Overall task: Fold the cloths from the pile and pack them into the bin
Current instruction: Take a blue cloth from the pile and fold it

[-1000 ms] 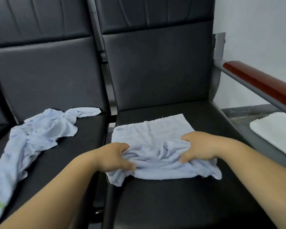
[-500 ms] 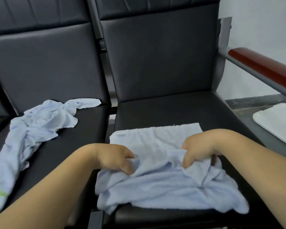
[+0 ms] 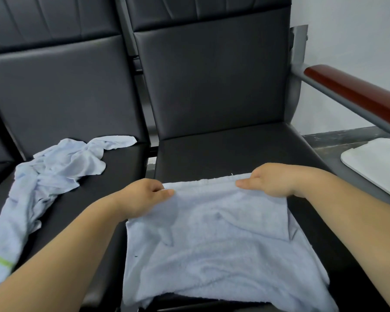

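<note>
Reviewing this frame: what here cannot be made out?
Head view:
The white object: cut off by the right edge; bin or not, unclear.
The pile: tangled and cut by the left edge; cloth count unclear.
The cloth: top layer hides any fold beneath.
The left hand and right hand: fingers hidden behind the cloth edge they pinch.
</note>
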Demonstrator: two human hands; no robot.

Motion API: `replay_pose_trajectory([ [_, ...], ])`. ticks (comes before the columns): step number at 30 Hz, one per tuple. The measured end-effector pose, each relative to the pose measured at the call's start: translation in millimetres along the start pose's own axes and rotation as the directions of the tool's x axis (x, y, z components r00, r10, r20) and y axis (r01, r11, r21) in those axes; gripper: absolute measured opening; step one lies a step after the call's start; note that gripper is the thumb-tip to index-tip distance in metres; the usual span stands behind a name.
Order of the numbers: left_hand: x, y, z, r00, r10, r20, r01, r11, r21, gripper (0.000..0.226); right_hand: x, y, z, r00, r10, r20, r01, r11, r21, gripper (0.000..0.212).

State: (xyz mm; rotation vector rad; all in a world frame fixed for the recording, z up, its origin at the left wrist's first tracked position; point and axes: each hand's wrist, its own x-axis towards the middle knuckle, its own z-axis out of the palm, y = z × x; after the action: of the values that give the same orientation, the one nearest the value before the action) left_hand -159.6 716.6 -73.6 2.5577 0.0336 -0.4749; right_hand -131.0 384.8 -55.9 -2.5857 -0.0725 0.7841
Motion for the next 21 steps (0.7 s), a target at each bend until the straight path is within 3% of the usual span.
replay_pose_trajectory([
  [3, 7.8, 2.5, 0.6, 0.996, 0.025, -0.082, -0.018, 0.996, 0.086, 0.040, 7.5, 0.0, -0.8, 0.999, -0.015, -0.039, 0.016, 1.000, 0.025, 0.058],
  [6, 18.3, 0.6, 2.3, 0.994, 0.015, -0.105, -0.009, 0.998, 0.062, 0.038, 16.8, 1.7, -2.0, 0.993, -0.044, -0.109, 0.042, 0.999, -0.022, 0.033],
  [10, 32.0, -2.1, 6.3, 0.992, 0.027, -0.121, -0.022, 0.999, 0.041, 0.029, 29.8, 5.4, -3.2, 0.973, -0.052, -0.224, 0.046, 0.998, -0.032, 0.016],
  [21, 50.0, -18.9, 15.7, 0.984, 0.074, -0.162, -0.045, 0.983, 0.177, 0.024, 51.4, 17.3, 0.4, 0.961, 0.009, -0.278, -0.039, 0.994, -0.104, 0.008],
])
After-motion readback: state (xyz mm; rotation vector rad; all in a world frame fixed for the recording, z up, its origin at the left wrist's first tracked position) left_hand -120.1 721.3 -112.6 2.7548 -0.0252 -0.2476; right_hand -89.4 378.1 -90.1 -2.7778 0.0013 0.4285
